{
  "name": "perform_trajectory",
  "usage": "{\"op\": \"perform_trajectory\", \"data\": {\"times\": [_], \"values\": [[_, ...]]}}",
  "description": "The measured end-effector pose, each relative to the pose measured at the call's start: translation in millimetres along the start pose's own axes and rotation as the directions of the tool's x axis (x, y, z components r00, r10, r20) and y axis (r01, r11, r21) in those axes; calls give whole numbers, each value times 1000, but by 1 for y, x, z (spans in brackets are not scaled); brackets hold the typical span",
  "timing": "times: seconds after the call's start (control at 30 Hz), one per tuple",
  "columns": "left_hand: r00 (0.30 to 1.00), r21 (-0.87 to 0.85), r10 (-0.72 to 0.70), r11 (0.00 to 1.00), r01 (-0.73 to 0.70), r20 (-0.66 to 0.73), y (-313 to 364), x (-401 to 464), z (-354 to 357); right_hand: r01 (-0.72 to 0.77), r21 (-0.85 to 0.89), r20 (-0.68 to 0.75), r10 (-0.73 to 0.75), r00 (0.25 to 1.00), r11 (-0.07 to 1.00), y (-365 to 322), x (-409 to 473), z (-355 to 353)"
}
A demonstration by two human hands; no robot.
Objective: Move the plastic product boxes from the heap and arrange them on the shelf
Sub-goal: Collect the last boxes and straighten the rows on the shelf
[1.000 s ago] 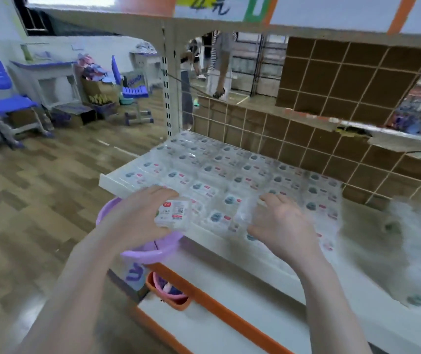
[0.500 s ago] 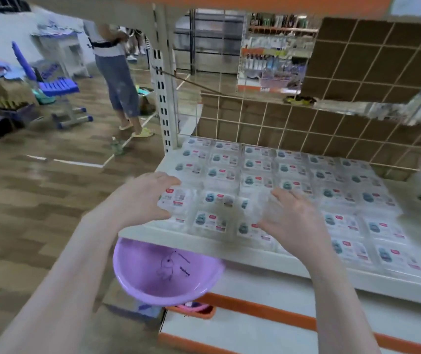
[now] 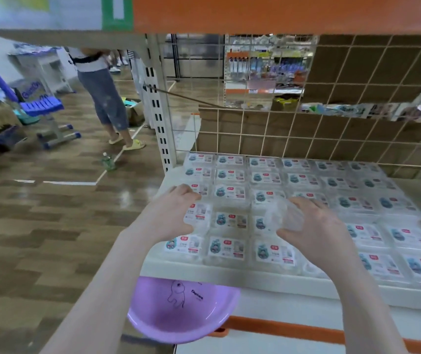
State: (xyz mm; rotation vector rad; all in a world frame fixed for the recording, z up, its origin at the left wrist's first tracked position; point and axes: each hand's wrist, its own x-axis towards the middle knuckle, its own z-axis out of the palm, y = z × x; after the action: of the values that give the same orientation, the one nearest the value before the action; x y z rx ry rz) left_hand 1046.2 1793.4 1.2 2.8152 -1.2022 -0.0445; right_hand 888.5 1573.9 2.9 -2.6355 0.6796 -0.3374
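Both hands have come forward over the shelf [image 3: 230, 278] since a second ago, and the view has swung so that the rows of boxes now lie straight ahead. The left hand [image 3: 171, 213] has its fingers and thumb curled round a labelled box [image 3: 198, 215], holding it above the second row from the front at the shelf's left end. The right hand [image 3: 314, 226] grips a clear box [image 3: 284, 217] with fingers curled over its top and the thumb under its near edge, above the middle of the same row. Rows of boxes [image 3: 265, 178] with blue and red labels cover the white shelf from the front edge back to the wire grid [image 3: 293, 129]; the heap cannot be made out clearly at the blurred right edge. A purple basin [image 3: 178, 312] sits just below the shelf's front edge, between the two forearms. On the wooden floor to the left a person [image 3: 102, 93] in cropped jeans and yellow sandals stands near a green bottle [image 3: 107, 161], with a blue chair [image 3: 38, 106] further left.
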Motion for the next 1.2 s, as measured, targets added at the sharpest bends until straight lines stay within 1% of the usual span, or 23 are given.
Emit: {"op": "perform_trajectory", "data": {"times": [0.13, 0.3, 0.53, 0.8, 0.93, 1.07, 1.13, 1.2], "values": [[1000, 10, 2, 1000, -2, -8, -6, 2, 5, 4, -2, -25, -4, 1000, 1000, -4, 5, 5], [998, -51, 33, 998, -35, -46, -8, 1, 11, 13, -22, -23, -14, 1000, 1000, -5, 8, 8], [998, -93, 47, 994, -51, -49, -14, -1, 15, 25, -34, -20, -25, 999, 999, -4, 8, 10], [992, -130, 55, 989, -70, -115, -12, -10, 24, 46, -40, -16, -46, 999, 998, -1, 4, 9], [975, -161, -17, 987, -20, -221, -5, -30, 30, 75, -11, 3, -75, 997, 997, 3, 2, 5], [929, -228, -133, 972, 54, -346, 8, -62, 39, 113, -62, 41, -111, 993, 992, 4, -1, 3], [910, -256, -192, 961, 99, -369, 14, -76, 45, 143, -93, 74, -136, 988, 985, 2, -2, 4], [897, -275, -257, 948, 162, -359, 19, -87, 53, 185, -92, 115, -175, 978, 978, -1, -1, 8]]}}
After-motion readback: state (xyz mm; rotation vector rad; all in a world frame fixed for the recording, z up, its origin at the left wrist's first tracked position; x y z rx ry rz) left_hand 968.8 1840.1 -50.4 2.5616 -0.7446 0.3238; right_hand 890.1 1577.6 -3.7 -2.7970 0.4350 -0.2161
